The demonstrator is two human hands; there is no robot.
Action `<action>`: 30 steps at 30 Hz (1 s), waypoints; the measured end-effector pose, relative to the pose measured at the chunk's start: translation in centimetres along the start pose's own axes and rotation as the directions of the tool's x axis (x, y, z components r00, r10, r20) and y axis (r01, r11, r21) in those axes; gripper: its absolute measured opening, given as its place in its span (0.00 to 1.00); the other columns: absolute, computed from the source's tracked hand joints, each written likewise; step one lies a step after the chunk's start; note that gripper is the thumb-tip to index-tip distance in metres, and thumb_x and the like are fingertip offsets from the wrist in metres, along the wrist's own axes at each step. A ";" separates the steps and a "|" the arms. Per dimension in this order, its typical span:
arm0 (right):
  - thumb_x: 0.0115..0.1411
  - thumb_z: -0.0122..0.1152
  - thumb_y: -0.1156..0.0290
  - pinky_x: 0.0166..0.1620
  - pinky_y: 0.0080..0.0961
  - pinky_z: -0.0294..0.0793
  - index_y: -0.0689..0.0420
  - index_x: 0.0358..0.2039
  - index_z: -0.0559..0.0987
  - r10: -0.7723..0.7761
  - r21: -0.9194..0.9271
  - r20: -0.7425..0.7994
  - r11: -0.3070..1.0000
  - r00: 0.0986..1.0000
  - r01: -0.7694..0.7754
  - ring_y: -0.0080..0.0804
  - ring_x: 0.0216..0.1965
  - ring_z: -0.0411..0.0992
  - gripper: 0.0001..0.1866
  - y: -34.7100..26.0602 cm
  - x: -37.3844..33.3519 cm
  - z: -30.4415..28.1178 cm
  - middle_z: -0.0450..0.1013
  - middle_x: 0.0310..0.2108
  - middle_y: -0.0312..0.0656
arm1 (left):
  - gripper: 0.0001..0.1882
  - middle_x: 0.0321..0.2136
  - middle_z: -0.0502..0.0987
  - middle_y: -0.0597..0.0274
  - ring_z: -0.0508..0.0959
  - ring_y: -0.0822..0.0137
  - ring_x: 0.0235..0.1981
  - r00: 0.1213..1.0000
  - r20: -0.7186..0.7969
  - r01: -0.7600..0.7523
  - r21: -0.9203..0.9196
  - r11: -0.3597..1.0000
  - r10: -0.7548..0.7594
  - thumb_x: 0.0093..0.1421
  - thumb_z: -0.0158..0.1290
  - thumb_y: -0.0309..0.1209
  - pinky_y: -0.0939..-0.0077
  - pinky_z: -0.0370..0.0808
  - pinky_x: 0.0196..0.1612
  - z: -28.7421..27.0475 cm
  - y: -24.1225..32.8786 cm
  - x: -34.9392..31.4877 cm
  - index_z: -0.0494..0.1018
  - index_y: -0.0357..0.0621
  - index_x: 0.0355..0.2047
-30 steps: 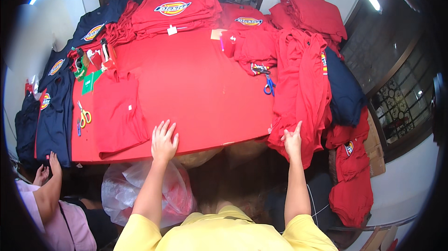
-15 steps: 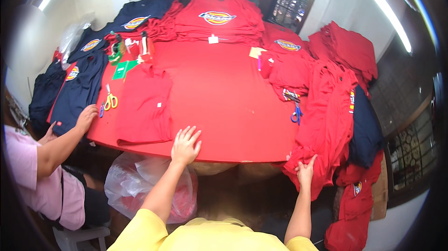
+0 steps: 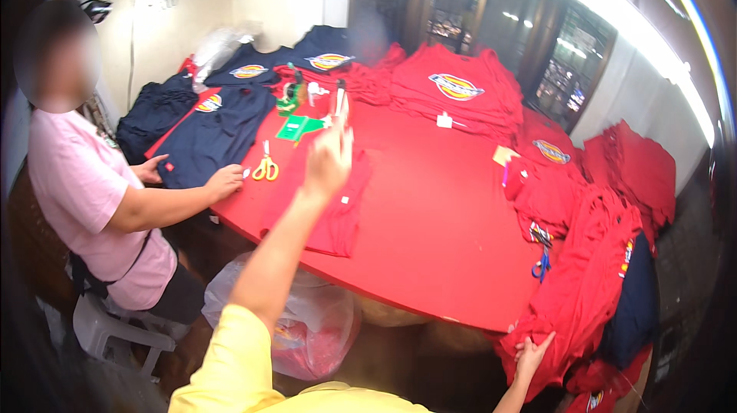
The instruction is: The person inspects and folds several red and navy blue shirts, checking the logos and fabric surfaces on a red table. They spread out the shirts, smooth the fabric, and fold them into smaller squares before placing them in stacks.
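Observation:
My left hand (image 3: pixel 330 158) is raised over the table, fingers stretched up and slightly blurred. Beyond its fingertips stands a slim upright tool (image 3: pixel 341 98) with a dark and white top, its kind unclear. A folded red garment (image 3: pixel 326 217) lies partly hidden below my left forearm. My right hand (image 3: pixel 532 350) grips the hanging lower edge of a red shirt (image 3: pixel 580 290), with one finger pointing outward. That shirt drapes over the right front corner of the table. Near it rest blue-handled scissors (image 3: pixel 542 265).
On the red-topped table (image 3: pixel 437 236) stand shirt stacks (image 3: pixel 461 94) at the back. Yellow scissors (image 3: pixel 266 169), a green card (image 3: pixel 295 129) and a green tape dispenser (image 3: pixel 289 97) lie left. A co-worker (image 3: pixel 92 183) handles a navy shirt (image 3: pixel 211 137). A plastic bag (image 3: pixel 307 328) sits below.
My left hand has lifted off the table's front edge and reached forward toward the upright tool. The view has swung left. My right hand stays at the red shirt's edge.

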State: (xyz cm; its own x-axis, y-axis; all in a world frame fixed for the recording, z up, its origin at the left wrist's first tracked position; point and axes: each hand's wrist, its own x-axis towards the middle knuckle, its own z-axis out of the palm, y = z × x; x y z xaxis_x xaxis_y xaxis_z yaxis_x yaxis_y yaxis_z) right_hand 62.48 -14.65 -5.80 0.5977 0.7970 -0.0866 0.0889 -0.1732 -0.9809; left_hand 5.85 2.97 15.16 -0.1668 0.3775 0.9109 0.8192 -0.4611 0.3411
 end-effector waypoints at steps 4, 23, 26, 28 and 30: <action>0.63 0.51 0.77 0.13 0.15 0.55 0.41 0.71 0.38 -0.145 0.025 0.017 0.989 0.989 0.144 0.18 0.11 0.56 0.44 -2.1 -0.8 1.8 0.66 0.16 0.34 | 0.35 0.28 0.79 0.44 0.79 0.42 0.29 0.988 -0.151 0.081 0.341 0.937 -0.031 0.62 0.46 0.28 0.51 0.75 0.34 -6.1 -1.1 17.2 0.46 0.46 0.68; 0.63 0.53 0.72 0.18 0.28 0.71 0.45 0.70 0.44 -0.112 -0.113 0.375 0.980 0.920 0.166 0.28 0.16 0.65 0.39 -7.5 3.6 8.0 0.72 0.26 0.42 | 0.42 0.34 0.80 0.40 0.81 0.48 0.37 0.932 0.208 0.112 0.613 0.782 -0.297 0.52 0.46 0.25 0.58 0.76 0.45 -9.5 3.1 20.1 0.44 0.45 0.69; 0.63 0.55 0.70 0.32 0.34 0.75 0.54 0.64 0.61 -0.562 -0.195 0.295 0.756 0.773 0.625 0.35 0.27 0.72 0.29 -9.0 4.9 8.4 0.74 0.31 0.45 | 0.30 0.32 0.80 0.41 0.81 0.47 0.36 0.976 0.167 0.036 0.519 0.854 -0.143 0.55 0.45 0.27 0.56 0.77 0.43 -8.8 1.2 17.6 0.60 0.40 0.60; 0.61 0.58 0.66 0.49 0.38 0.72 0.62 0.46 0.80 -0.668 -0.444 0.221 0.580 0.711 0.683 0.45 0.43 0.72 0.16 -12.3 4.0 7.8 0.74 0.40 0.50 | 0.16 0.28 0.79 0.44 0.80 0.47 0.32 0.978 0.202 -0.040 0.394 0.918 -0.044 0.58 0.51 0.34 0.54 0.76 0.36 -7.0 1.2 13.3 0.70 0.40 0.45; 0.59 0.59 0.62 0.47 0.43 0.72 0.54 0.39 0.83 -0.914 -0.723 0.070 0.230 0.400 0.652 0.48 0.44 0.72 0.12 -12.3 7.6 5.4 0.74 0.43 0.47 | 0.10 0.28 0.77 0.46 0.79 0.47 0.28 0.908 0.382 0.027 0.352 0.936 -0.170 0.58 0.50 0.34 0.55 0.76 0.31 -4.0 2.6 6.9 0.71 0.38 0.32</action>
State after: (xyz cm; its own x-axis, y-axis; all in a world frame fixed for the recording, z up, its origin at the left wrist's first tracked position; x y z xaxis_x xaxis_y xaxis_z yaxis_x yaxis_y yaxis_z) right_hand 61.62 -3.33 4.63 0.1021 0.5182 0.8492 0.9858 0.0617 -0.1561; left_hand 4.64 1.20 23.28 -0.0811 0.7279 0.6808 0.9550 -0.1388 0.2622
